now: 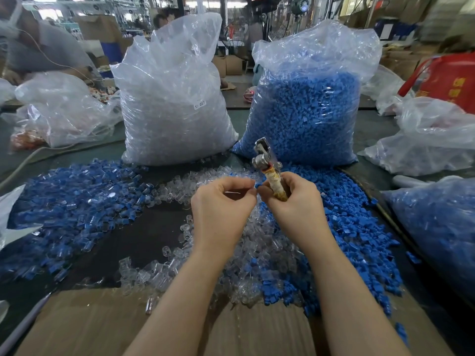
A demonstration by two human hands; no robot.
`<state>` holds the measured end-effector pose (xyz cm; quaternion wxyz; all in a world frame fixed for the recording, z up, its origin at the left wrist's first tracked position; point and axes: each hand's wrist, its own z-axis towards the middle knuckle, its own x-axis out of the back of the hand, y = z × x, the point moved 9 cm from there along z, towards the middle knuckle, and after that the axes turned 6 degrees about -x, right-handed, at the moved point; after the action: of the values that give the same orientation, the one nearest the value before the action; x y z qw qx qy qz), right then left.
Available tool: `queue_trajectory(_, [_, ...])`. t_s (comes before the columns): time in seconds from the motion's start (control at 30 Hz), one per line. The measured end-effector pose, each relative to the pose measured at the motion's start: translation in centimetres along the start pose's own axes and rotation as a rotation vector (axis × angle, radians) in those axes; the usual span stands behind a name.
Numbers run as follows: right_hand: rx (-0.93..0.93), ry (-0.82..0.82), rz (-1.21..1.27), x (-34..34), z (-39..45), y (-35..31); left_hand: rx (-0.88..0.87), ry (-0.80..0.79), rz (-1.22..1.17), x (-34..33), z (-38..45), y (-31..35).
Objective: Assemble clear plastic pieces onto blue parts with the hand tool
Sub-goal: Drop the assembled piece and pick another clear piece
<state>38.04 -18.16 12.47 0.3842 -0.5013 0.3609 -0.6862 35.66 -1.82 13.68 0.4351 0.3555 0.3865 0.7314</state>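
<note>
A dark workbench [144,235] in a busy workshop, heaped with clear pieces [185,186] and blue parts [344,227].

The right hand [290,199] grips the hand tool [270,170] by its wrapped handle; the left hand [221,201] pinches a small blue part [257,185] beside it. These parts look light, stiff and slippery, best held by fingertips.

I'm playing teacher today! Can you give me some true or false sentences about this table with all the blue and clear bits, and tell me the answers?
1. The right hand holds the tool. True.
2. The clear bag stands left of the blue bag. True.
3. The left hand lies flat on the cardboard. False: it is raised, its fingers pinched together beside the tool.
4. The tool's metal end points down at the table. False: it points up and away, towards the bags.
5. Loose blue parts lie on the table to the right of the hands. True.
</note>
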Motion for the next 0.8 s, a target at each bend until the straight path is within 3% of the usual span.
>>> queue_trajectory(0.47, [-0.048, -0.118, 0.131, -0.4, -0.2, 0.0, -0.011, -0.015, -0.002, -0.2, 0.1, 0.0])
queue_trajectory(0.63, [-0.074, -0.203, 0.139, -0.5, -0.1, 0.3, 0.197, -0.014, -0.297, -0.4, 0.2, -1.8])
queue_trajectory(0.8, [-0.089, -0.285, 0.043, -0.6, -0.4, 0.9, 0.237, 0.008, -0.465, -0.2, 0.4, -2.2])
